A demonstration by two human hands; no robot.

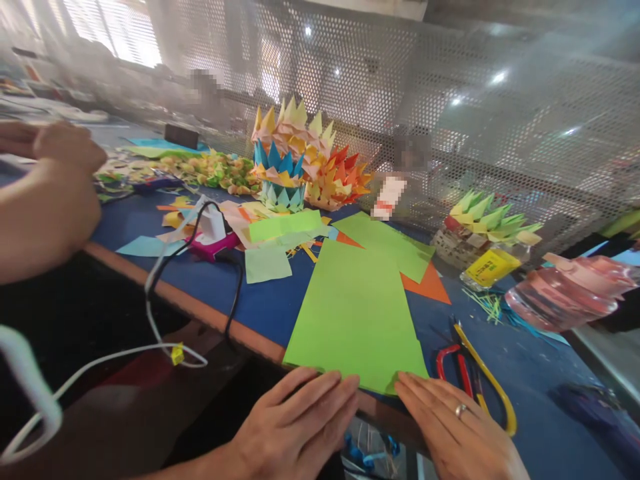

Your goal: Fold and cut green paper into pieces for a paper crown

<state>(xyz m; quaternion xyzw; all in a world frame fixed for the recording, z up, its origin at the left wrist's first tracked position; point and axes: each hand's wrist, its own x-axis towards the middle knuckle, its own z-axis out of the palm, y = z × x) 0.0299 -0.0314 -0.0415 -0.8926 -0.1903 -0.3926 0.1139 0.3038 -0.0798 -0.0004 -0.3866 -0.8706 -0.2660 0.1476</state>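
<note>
A large bright green sheet of paper (pixel 357 307) lies flat at the table's front edge, its near side over the wooden rim. My left hand (pixel 305 420) rests with straight fingers laid along the sheet's near left edge. At the near right corner my right hand (pixel 457 423), with a ring on one finger, lies flat with its fingertips on the paper. Both thumbs are hidden. Beyond the sheet lie another green sheet (pixel 385 243) and an orange sheet (pixel 427 285). Scissors with red handles (pixel 464 373) and pliers with yellow handles (pixel 487 383) lie beside my right hand.
Folded-paper crowns (pixel 283 160) stand by the mesh screen (pixel 345 73). A pink water bottle (pixel 565 293) and a yellow-labelled bottle (pixel 493 267) are at right. Paper scraps (pixel 270 265), a pink device (pixel 213 247) and cables (pixel 150 293) lie left. Another person's arm (pixel 55 200) reaches in.
</note>
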